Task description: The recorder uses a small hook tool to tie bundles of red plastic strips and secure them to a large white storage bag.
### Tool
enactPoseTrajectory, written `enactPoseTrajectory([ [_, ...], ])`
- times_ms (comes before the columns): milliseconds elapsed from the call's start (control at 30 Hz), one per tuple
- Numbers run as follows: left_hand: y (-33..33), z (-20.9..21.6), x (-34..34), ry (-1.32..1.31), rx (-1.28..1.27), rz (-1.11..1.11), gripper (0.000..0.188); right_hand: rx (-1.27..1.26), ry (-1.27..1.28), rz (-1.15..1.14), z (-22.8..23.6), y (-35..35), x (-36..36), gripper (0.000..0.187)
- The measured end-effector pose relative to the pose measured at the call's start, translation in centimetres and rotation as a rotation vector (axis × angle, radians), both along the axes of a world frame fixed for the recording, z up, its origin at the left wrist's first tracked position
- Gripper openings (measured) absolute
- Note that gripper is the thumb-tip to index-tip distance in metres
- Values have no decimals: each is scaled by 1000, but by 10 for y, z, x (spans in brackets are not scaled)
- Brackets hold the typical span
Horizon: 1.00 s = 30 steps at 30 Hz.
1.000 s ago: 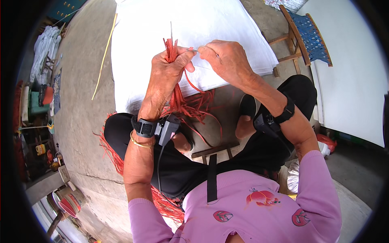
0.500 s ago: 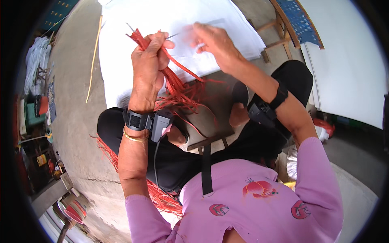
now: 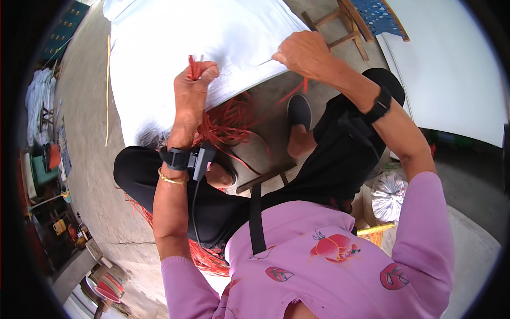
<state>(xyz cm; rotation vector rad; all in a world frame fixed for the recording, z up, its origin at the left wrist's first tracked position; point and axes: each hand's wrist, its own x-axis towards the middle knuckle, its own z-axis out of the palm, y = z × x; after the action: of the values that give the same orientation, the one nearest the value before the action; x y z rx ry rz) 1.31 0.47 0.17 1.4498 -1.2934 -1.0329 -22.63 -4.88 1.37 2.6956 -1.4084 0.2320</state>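
Of two hands, the left hand [image 3: 196, 80] is closed in a fist around one bundle of red strips [image 3: 226, 125], the cut ends poking out at 12 o'clock and the loose tails hanging toward 5 o'clock. The right hand [image 3: 305, 53], near 3 o'clock from it and well apart, has its fingers curled, pinching one thin dark rod [image 3: 267, 61] that points between 8 and 9 o'clock. One red strip [image 3: 294, 90] dangles under that hand; whether the fingers hold it, I can't tell. Two black wristbands [image 3: 378, 106] circle the forearms. Both hands are above a white-covered surface [image 3: 149, 42]. Beyond, on the concrete floor [image 3: 87, 165], one yellow strip [image 3: 108, 95] lies at 9 o'clock from the left hand; one blue-woven wooden seat [image 3: 378, 18] stands at 2 o'clock from the right.
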Motion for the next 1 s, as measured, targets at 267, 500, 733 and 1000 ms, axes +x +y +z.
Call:
enactPoseTrajectory([
  [267,0,-13,-39,-462,-102,-43,15,-54,44,-62,-3,-19,-3,31],
  [500,-12,-20,-61,-668,-210,-6,16,-62,38,-73,-10,-17,-3,34],
  [733,-19,-13,-73,-823,-235,48,7,-20,-62,-206,14,-19,-12,39],
  [1000,-5,20,-77,-694,-459,170,6,-65,-153,-201,25,-2,-5,24],
])
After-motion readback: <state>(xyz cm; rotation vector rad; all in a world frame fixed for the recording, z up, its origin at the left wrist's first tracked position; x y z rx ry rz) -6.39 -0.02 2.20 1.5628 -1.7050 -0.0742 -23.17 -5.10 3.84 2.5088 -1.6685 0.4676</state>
